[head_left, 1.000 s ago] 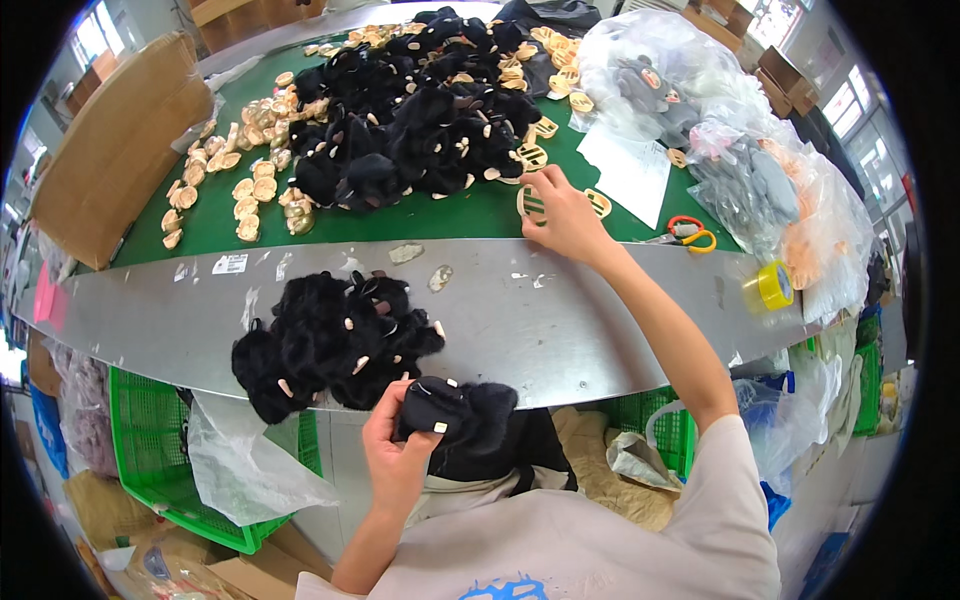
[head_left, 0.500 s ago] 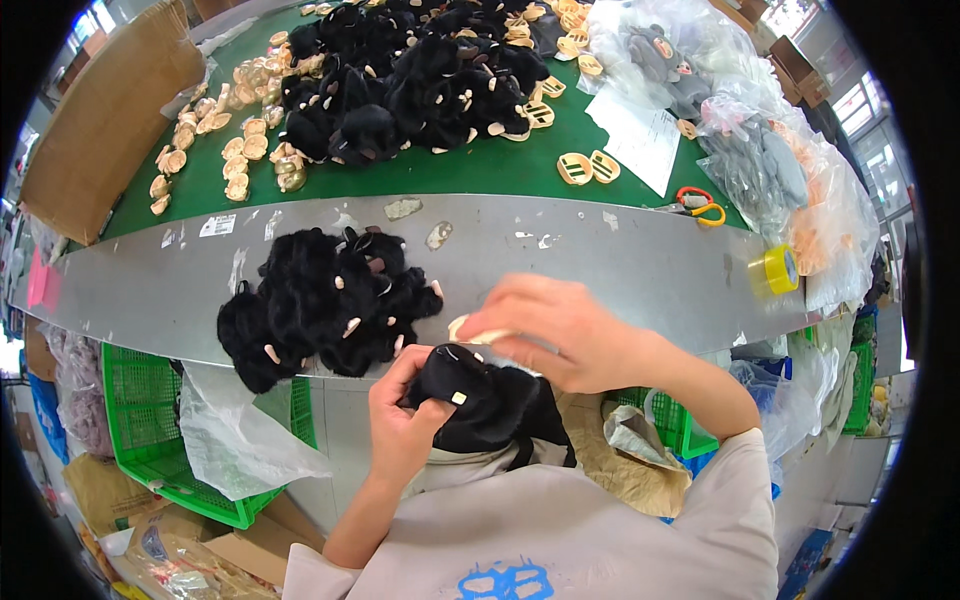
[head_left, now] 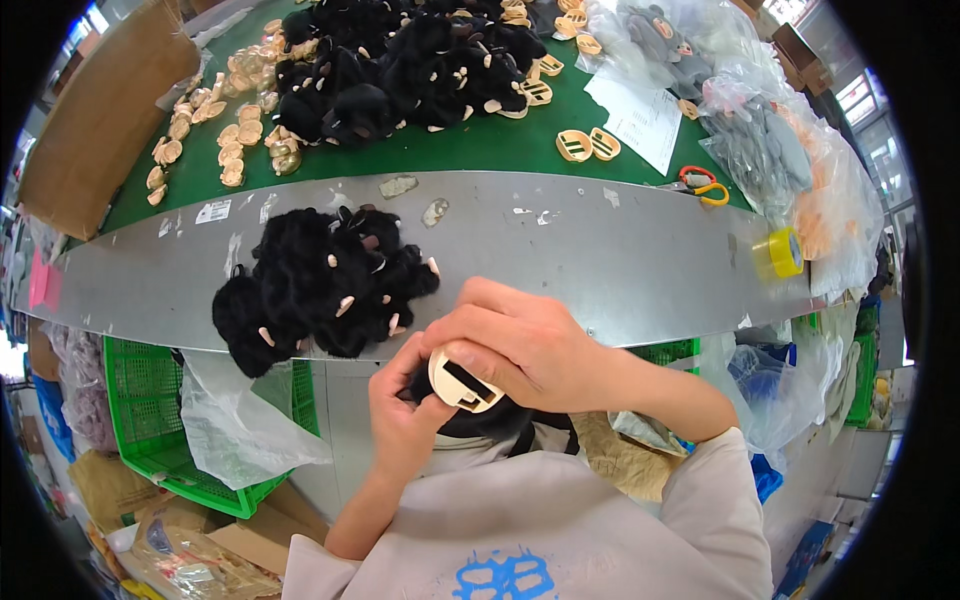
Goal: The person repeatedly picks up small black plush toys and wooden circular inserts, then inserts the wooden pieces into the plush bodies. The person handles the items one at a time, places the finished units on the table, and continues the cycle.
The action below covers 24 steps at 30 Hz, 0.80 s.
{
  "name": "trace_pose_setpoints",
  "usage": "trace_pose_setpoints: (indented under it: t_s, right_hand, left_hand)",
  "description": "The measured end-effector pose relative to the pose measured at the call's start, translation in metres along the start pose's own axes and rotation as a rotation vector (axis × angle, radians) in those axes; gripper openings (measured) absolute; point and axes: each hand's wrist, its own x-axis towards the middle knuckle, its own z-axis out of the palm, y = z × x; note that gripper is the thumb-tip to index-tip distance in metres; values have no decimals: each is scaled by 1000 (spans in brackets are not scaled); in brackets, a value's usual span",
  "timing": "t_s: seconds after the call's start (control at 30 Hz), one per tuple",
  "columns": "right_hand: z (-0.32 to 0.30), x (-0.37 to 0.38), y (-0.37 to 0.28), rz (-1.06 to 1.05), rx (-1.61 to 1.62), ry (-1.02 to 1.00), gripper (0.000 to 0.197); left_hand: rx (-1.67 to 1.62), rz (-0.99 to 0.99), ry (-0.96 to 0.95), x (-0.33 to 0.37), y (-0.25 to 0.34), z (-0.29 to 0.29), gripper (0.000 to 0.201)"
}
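Hands [head_left: 480, 385] together | both clamped on beige disc [head_left: 463, 378] | black plush [head_left: 490, 418] beneath

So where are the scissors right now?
In the head view the scissors lie at upper right on the green mat's edge, just below the white paper sheet and left of the clear bags.

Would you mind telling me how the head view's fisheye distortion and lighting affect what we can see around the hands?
Head view: the grey metal shelf bows into an arc and black corners frame the circle; lighting is even, without harsh glare; the left hand, right hand and the tan disc are sharp at centre, while the rim clutter looks squeezed.
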Motion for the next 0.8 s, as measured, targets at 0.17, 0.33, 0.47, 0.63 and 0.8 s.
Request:
trace_pose_setpoints:
  t_s: [0.17, 0.33, 0.47, 0.63, 0.8]
  right_hand:
    - [-8, -2, 8, -32, 48, -141, 17]
    - [-2, -7, 11, -77, -30, -37, 21]
    - [3, -16, 15, 33, -11, -14, 26]
    - [16, 5, -4, -101, -21, 290, 37]
    - [29, 6, 8, -59, 238, 337, 45]
  left_hand:
    - [29, -25, -89, -2, -1, -8, 34]
    - [62, 91, -182, -1, -2, -12, 30]
    - [298, 190, -63, -3, -1, -5, 31]
    - [332, 212, 161, -14, -4, 23, 62]
    - [326, 392, 197, -14, -9, 20, 64]
